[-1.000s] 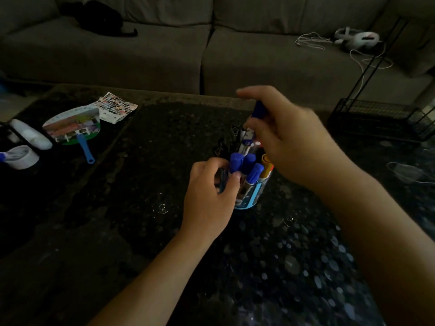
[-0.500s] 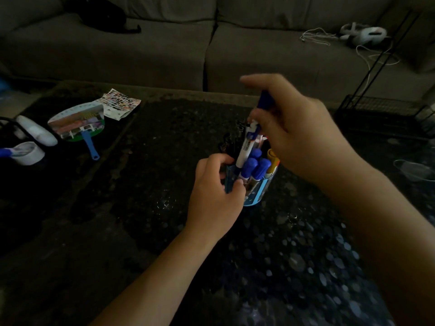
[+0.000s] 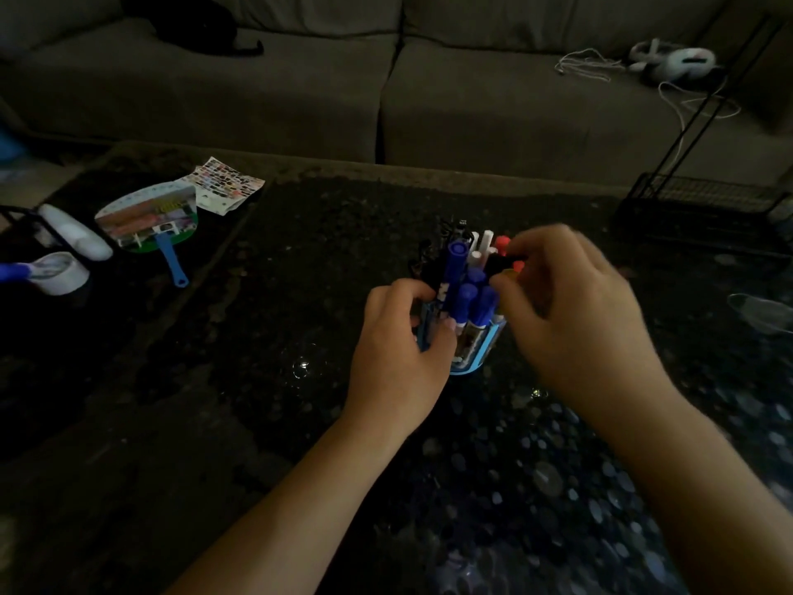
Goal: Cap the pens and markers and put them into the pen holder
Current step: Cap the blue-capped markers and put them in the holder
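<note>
A light-blue pen holder (image 3: 476,354) stands on the dark speckled table (image 3: 279,319), packed with several capped markers in blue, red and white. A tall blue-capped marker (image 3: 454,272) stands in its left side, free of any fingers. My left hand (image 3: 399,350) grips the holder's left wall. My right hand (image 3: 575,311) hovers low over the holder's right side, thumb and fingers curled round a dark-capped marker (image 3: 500,264) among the others. The holder's right wall is hidden behind this hand.
At the table's left lie a hand fan (image 3: 148,219), a sticker sheet (image 3: 227,186), a white tape roll (image 3: 60,272) and a white case (image 3: 75,231). A black wire rack (image 3: 703,208) stands far right, a face mask (image 3: 764,313) lies near it. A grey sofa (image 3: 300,92) runs behind.
My right hand lowered the blue marker into the holder, let it go, and dropped to the markers on the right side. My left hand stayed on the holder.
</note>
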